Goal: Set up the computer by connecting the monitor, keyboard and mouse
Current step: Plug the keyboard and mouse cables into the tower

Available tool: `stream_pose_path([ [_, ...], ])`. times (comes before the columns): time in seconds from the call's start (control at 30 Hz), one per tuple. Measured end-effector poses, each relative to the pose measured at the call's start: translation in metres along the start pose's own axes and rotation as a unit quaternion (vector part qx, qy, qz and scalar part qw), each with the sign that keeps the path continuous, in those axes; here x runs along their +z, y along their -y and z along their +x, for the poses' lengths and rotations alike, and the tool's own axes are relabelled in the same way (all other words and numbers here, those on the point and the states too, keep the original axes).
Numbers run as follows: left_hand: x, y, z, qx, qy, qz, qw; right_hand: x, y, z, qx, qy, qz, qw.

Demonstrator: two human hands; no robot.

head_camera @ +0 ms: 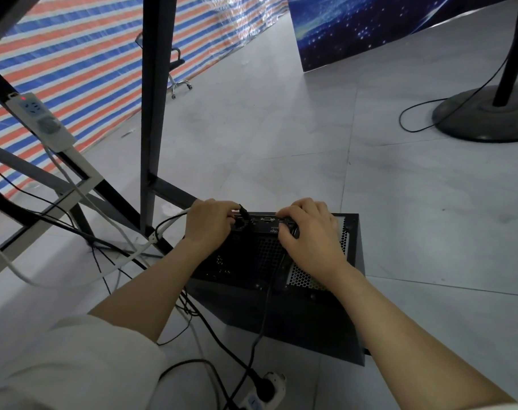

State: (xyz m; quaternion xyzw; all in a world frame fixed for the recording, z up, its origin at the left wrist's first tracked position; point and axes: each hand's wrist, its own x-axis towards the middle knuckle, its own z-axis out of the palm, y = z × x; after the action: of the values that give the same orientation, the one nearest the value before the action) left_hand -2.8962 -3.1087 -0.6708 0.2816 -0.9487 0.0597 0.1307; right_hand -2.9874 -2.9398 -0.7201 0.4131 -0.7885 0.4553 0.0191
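Down on the floor, the computer case point(281, 279) lies with its port panel facing up and away, just right of the desk leg point(155, 113). The left hand point(207, 224) pinches a black plug point(243, 214) at the panel's far left edge, fingers curled round its body. The right hand point(309, 232) rests on the panel further right with fingers bent over the ports; whether it holds anything, I cannot tell.

The plug looks stiff and small, its cable limp, so I'd hold it by the moulded body, not the cord, and push straight in. The case seems heavy enough to stay put.

Nearest us, a white power strip point(263, 392) already holds one black plug; another strip point(40, 119) hangs on the frame far left.
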Motion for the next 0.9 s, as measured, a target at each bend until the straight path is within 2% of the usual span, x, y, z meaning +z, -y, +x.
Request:
stream_pose_path([
  [0.1, 0.006, 0.003, 0.001, 0.086, -0.042, 0.072, 0.993, -0.001, 0.0, 0.0, 0.0, 0.003, -0.001, 1.0],
  [0.3, 0.01, 0.014, 0.005, 0.178, -0.098, 0.113, 0.973, 0.002, -0.001, 0.001, -0.003, -0.003, 0.0, 1.0],
  [0.67, 0.028, 0.024, 0.011, 0.227, -0.166, 0.1, 0.955, 0.003, -0.003, 0.001, -0.006, 0.001, 0.001, 1.0],
  [0.9, 0.028, 0.022, 0.019, 0.305, -0.164, 0.187, 0.919, 0.005, -0.004, 0.001, -0.022, -0.017, -0.013, 1.0],
])
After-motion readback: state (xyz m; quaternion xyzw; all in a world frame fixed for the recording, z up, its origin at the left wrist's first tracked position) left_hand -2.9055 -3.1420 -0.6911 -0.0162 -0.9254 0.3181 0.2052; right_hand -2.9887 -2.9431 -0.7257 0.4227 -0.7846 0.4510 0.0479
